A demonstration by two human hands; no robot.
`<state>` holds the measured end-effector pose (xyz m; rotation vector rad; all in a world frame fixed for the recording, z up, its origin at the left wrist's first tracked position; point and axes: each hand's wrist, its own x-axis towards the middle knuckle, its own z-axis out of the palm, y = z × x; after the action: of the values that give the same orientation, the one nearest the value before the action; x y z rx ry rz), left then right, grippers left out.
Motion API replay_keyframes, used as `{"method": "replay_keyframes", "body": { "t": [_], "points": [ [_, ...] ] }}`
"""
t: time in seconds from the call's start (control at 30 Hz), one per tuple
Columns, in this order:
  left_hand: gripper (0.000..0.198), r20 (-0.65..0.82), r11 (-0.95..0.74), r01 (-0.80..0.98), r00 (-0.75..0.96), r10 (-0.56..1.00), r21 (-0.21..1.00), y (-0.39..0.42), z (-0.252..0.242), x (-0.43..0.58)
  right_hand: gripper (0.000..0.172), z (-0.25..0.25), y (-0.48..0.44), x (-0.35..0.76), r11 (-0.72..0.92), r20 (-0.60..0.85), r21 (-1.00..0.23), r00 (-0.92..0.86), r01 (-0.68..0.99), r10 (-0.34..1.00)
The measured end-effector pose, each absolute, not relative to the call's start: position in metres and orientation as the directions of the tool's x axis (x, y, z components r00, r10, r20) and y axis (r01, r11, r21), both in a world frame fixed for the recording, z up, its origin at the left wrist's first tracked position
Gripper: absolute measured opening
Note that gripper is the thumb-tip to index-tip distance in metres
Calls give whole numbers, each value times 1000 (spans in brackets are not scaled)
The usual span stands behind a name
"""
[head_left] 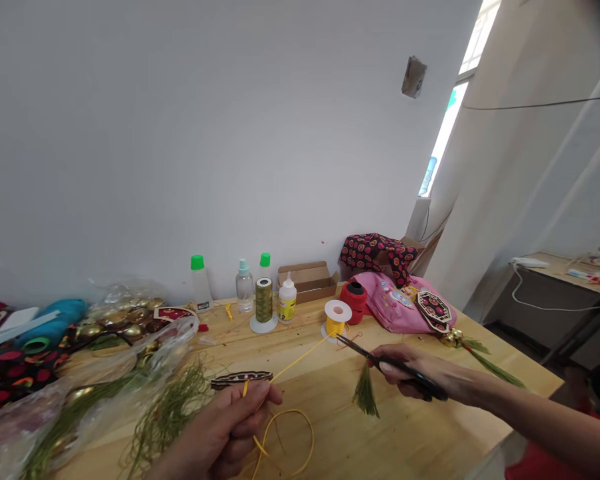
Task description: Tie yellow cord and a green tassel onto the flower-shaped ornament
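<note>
My left hand (235, 423) is closed, pinching a yellow cord (300, 360) between thumb and fingers. A dark ornament with a pale pattern (243, 379) shows edge-on just above these fingertips; whether it is gripped too is unclear. From the hand the cord runs taut to a white spool of yellow cord (335, 325), while a loose loop hangs below. In my right hand (405, 370) are black scissors (400, 369), their tips near the spool. A green tassel (366, 393) shows below the blades; I cannot tell whether this hand holds it.
Along the wall stand a green thread spool (264, 303), a glue bottle (287, 300), a clear bottle (245, 287) and a cardboard box (307, 280). Red thread (353, 302) and a pink bag (395, 303) lie right. Loose green threads (173, 407) and plastic-wrapped bells (125, 327) lie left.
</note>
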<state>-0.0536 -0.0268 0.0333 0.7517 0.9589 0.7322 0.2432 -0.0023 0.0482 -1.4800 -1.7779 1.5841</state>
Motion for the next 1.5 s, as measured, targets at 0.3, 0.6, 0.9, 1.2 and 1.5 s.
{"method": "replay_keyframes", "body": {
  "t": [0.3, 0.6, 0.9, 1.2, 1.5],
  "points": [
    [30, -428, 549, -230, 416, 802, 804, -26, 23, -54, 43, 51, 19, 232, -204, -387, -891, -445, 405, 807],
    [30, -426, 552, -294, 397, 813, 780, -27, 27, -64, 36, 36, 32, 248, 228, -165, -653, -430, 722, 888],
    [29, -436, 525, -239, 341, 833, 817, -24, 22, -56, 31, 52, 29, 271, 450, -108, -162, -469, 878, 876],
    [38, -439, 493, -98, 331, 835, 864, -21, 26, -48, 55, 59, 93, 188, 571, 153, 294, -628, 766, 763],
    [39, -458, 460, 37, 204, 865, 887, -20, 41, -58, 42, 60, 91, 169, 583, 464, -17, -510, 813, 725]
  ]
}}
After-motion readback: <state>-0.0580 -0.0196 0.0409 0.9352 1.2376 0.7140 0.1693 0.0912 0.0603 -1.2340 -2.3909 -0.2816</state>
